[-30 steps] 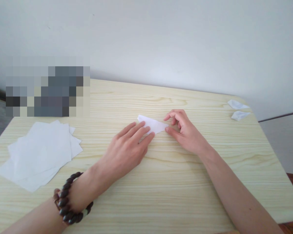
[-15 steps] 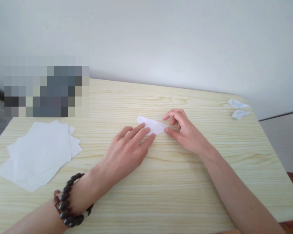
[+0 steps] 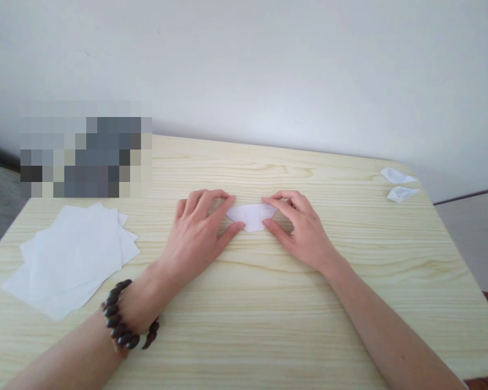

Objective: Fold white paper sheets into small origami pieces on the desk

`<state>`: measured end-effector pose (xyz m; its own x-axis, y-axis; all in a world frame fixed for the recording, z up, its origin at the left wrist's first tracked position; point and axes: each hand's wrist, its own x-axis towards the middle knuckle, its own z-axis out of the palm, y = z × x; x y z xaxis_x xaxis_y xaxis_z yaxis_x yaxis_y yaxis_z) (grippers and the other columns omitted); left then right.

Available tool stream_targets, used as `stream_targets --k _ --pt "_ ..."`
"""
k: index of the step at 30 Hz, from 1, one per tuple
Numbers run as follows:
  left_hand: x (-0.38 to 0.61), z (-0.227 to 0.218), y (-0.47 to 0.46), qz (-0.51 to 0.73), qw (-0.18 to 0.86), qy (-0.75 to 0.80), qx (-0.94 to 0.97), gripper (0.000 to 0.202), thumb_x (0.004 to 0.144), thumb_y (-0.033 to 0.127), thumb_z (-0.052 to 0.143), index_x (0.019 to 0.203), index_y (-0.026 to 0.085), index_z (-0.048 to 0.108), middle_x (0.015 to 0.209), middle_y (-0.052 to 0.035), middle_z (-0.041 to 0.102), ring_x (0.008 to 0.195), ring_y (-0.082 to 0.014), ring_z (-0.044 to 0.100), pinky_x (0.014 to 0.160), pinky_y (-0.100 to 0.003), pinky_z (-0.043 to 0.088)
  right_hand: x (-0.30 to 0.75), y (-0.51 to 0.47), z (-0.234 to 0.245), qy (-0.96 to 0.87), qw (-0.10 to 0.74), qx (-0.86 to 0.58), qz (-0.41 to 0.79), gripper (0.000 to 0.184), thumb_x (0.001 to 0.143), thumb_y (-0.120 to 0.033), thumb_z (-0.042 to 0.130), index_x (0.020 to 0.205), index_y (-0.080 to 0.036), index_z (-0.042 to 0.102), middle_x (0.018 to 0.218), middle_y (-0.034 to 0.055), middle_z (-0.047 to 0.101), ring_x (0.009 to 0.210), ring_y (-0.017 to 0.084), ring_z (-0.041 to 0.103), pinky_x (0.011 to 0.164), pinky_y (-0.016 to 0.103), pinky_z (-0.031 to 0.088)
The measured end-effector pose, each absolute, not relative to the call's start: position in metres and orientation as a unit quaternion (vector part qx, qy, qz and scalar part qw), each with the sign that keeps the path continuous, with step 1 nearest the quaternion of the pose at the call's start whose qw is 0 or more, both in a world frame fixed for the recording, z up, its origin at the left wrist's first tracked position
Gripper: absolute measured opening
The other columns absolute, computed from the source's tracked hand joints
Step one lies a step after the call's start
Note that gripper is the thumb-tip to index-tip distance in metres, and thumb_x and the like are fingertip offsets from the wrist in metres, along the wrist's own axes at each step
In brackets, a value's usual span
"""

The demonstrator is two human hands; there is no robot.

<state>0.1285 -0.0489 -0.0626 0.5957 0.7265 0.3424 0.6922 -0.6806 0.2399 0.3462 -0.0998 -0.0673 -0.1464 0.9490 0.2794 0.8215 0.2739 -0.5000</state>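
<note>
A small piece of folded white paper (image 3: 254, 216) lies near the middle of the wooden table, its lower side narrower than its upper side. My left hand (image 3: 201, 227) grips its left end, with the thumb at the lower edge and the fingertips at the upper corner. At the right end, my right hand (image 3: 299, 225) holds it the same way between thumb and index finger. Creases show on the paper between both thumbs. A dark beaded bracelet (image 3: 117, 319) circles my left wrist.
Loose white paper sheets (image 3: 77, 254) are stacked unevenly on the left of the table (image 3: 244, 336). Two folded white paper pieces (image 3: 397, 175) rest at the far right edge. A blurred-out dark object (image 3: 93, 157) stands at the back left, and a pale wall (image 3: 268, 70) rises behind.
The left hand has gone from lying flat over the folded paper to pinching its left end. My right hand has closed on the right end. The paper now sits turned, nearly level.
</note>
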Motion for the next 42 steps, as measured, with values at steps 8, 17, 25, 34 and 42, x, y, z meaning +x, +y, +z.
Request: stream_targets --k 8,17,25,34,42 --pt "0.1295 -0.0669 -0.0491 0.221 0.086 0.393 0.889 0.033 0.09 0.037 0.056 0.118 0.02 0.061 0.113 -0.0094 0.06 0.107 -0.0259 0.052 0.092 -0.044 0.046 0.344 -0.1014 -0.0659 -0.752 0.279 -0.587 0.112 0.031 0.089 -0.035 0.056 0.118 -0.024 0.058 0.113 0.0091 0.056 0.105 0.025 0.054 0.093 0.045 0.046" --pt "0.1299 -0.0673 -0.0479 0.232 0.102 0.391 0.885 0.033 0.089 0.036 0.058 0.118 0.018 0.061 0.108 -0.0097 0.06 0.104 -0.0255 0.053 0.091 -0.044 0.046 0.3436 -0.1024 -0.0663 -0.757 0.273 -0.584 0.104 0.034 0.09 -0.035 0.056 0.122 -0.023 0.057 0.112 0.0096 0.056 0.105 0.025 0.053 0.093 0.044 0.046" --pt "0.1305 -0.0675 -0.0481 0.235 0.104 0.383 0.887 0.033 0.09 0.033 0.057 0.12 0.019 0.06 0.107 -0.0089 0.058 0.102 -0.024 0.053 0.09 -0.042 0.045 0.3431 -0.1028 -0.0664 -0.768 0.272 -0.574 0.087 0.033 0.091 -0.035 0.055 0.12 -0.019 0.06 0.112 0.0107 0.058 0.102 0.024 0.053 0.091 0.041 0.047" --pt "0.1322 -0.0659 -0.0493 0.23 0.092 0.383 0.89 0.032 0.089 0.032 0.056 0.117 0.019 0.064 0.105 -0.0093 0.057 0.1 -0.025 0.052 0.089 -0.043 0.045 0.3424 -0.1023 -0.0681 -0.769 0.275 -0.574 0.059 0.033 0.089 -0.036 0.059 0.115 -0.016 0.063 0.11 0.0096 0.06 0.099 0.023 0.055 0.089 0.04 0.047" --pt "0.1306 -0.0661 -0.0499 0.233 0.107 0.377 0.89 0.032 0.09 0.033 0.056 0.118 0.02 0.063 0.106 -0.0086 0.056 0.1 -0.024 0.051 0.089 -0.043 0.044 0.3431 -0.1023 -0.0676 -0.775 0.301 -0.552 0.06 0.023 0.088 -0.03 0.061 0.108 -0.018 0.061 0.11 0.0093 0.058 0.104 0.022 0.053 0.093 0.038 0.045"
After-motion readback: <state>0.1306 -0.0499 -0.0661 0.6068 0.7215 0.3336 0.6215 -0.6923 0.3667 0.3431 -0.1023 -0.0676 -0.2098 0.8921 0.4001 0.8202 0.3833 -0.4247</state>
